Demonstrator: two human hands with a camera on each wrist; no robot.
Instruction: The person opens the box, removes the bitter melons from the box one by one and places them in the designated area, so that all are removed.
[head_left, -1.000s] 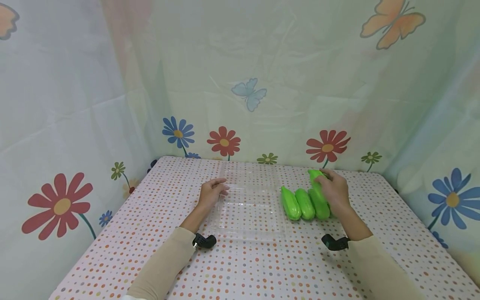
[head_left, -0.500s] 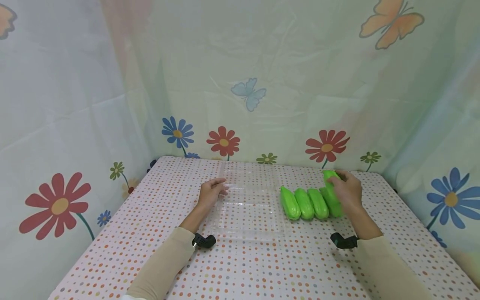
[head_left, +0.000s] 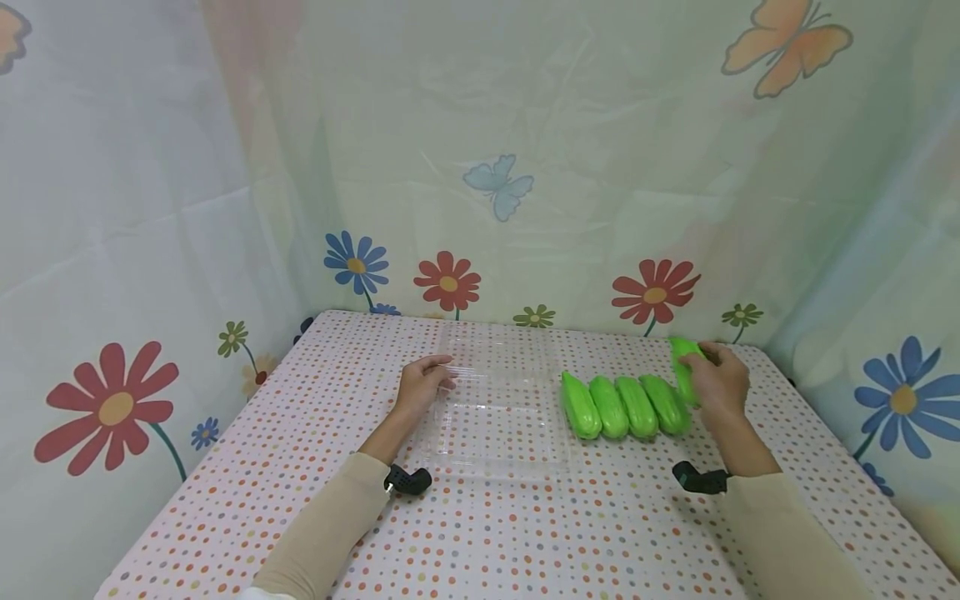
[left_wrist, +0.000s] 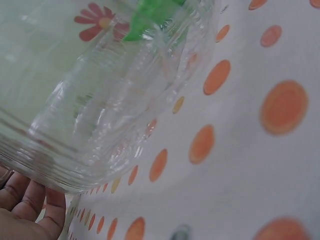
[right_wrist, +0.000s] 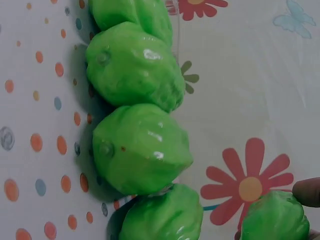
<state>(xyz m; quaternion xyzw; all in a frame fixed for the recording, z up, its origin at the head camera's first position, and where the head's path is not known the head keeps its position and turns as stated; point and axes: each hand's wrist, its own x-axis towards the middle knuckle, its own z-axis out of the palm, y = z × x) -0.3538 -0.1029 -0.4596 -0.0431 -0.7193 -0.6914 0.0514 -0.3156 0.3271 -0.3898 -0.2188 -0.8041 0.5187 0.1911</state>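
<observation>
Head view: right hand (head_left: pixel 722 385) grip curls round green gourd (head_left: pixel 682 373); left hand (head_left: pixel 422 385) flat at tray edge (head_left: pixel 450 433).

Our right hand (head_left: pixel 722 385) grips a green gourd (head_left: pixel 683 367), its far tip sticking out past our fingers. Just to that hand's left, four more green gourds (head_left: pixel 625 407) lie side by side on the dotted tablecloth (head_left: pixel 525 533), the nearest one almost touching our palm. Our left hand (head_left: pixel 422 385) rests its fingers on the near left edge of a clear plastic tray (head_left: pixel 501 417), which sits between our two hands.
</observation>
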